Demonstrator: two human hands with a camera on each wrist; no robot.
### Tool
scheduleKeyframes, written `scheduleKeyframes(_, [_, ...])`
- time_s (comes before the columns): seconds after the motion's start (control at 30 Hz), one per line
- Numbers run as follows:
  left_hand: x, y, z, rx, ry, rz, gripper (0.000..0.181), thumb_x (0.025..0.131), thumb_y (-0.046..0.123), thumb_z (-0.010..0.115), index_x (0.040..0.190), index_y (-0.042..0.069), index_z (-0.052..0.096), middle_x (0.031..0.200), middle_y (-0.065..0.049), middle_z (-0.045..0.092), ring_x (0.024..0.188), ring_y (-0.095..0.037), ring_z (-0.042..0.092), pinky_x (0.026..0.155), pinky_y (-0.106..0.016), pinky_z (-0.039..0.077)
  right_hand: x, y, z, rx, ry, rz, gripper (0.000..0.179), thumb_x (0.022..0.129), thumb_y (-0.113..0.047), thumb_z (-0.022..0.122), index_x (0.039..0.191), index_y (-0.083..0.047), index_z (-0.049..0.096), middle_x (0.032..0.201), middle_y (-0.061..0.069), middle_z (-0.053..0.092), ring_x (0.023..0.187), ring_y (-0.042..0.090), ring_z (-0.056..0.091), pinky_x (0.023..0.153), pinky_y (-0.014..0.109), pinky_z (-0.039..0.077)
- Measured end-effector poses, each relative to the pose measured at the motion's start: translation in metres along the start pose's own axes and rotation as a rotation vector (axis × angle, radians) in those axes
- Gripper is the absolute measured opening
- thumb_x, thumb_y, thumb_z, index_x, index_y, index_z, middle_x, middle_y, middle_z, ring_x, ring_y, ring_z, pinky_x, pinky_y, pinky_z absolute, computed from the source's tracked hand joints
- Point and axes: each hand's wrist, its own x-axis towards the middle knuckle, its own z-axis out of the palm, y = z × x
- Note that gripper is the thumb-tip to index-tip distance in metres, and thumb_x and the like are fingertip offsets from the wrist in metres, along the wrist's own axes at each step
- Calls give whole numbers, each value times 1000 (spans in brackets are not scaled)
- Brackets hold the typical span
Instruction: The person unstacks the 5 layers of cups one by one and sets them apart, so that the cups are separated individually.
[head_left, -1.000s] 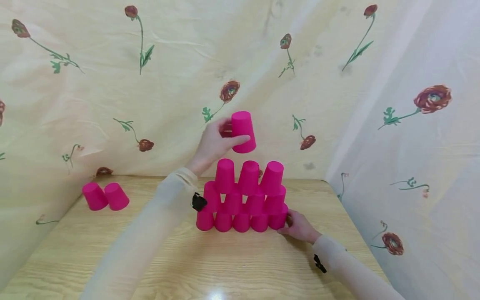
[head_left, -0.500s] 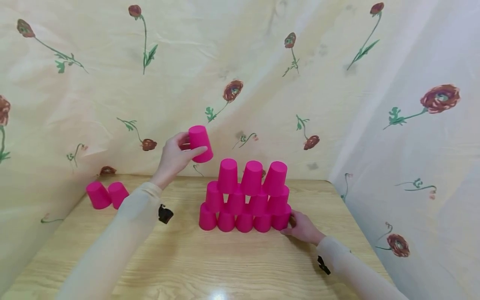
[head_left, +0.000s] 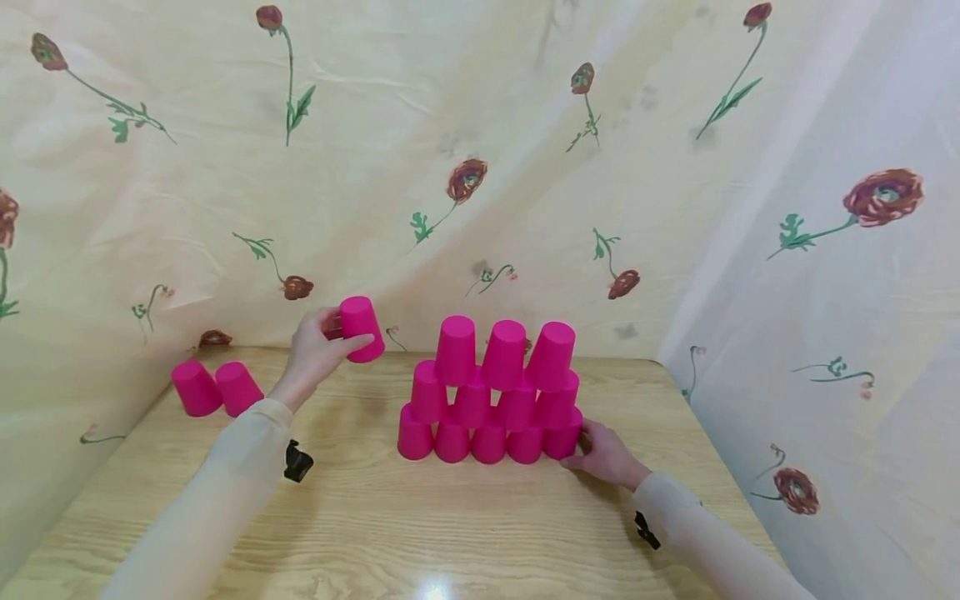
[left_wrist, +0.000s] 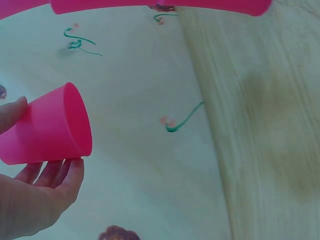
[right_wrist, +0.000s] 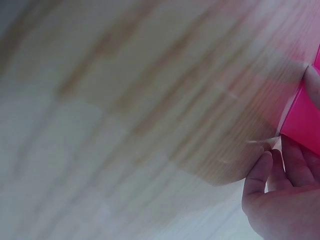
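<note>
My left hand (head_left: 311, 350) grips a pink plastic cup (head_left: 362, 329) upside down in the air, left of a cup stack. In the left wrist view its open rim shows, with the thumb on one side and the fingers on the other. The stack has three tiers of inverted pink cups, with 3 top cups (head_left: 503, 357) on a middle row (head_left: 472, 406) and a bottom row (head_left: 452, 443). Low at the stack's right end, my right hand (head_left: 609, 457) holds the bottom corner cup (head_left: 561, 442), thumb in front and fingers at its side.
Two more inverted pink cups, a left one (head_left: 197, 389) and a right one (head_left: 238, 388), stand side by side at the table's far left. The wooden table (head_left: 450, 533) meets a flowered cloth (head_left: 360, 167) behind and at both sides.
My left hand has carried its cup from above the stack leftward and down, to the stack's left. The right hand stays at the bottom corner cup, and the stack stands as before.
</note>
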Motion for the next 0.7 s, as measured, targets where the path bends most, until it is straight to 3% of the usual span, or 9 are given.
scheduleKeyframes(0.7, [-19, -73, -24, 179, 11, -161, 76, 84, 18, 73, 140, -10, 31, 129, -31, 46, 115, -44, 47, 93, -49, 45, -1, -2, 1, -19, 13, 24, 65, 74, -13, 83, 131, 0, 52, 124, 13, 59, 121, 36, 49, 101, 50, 37])
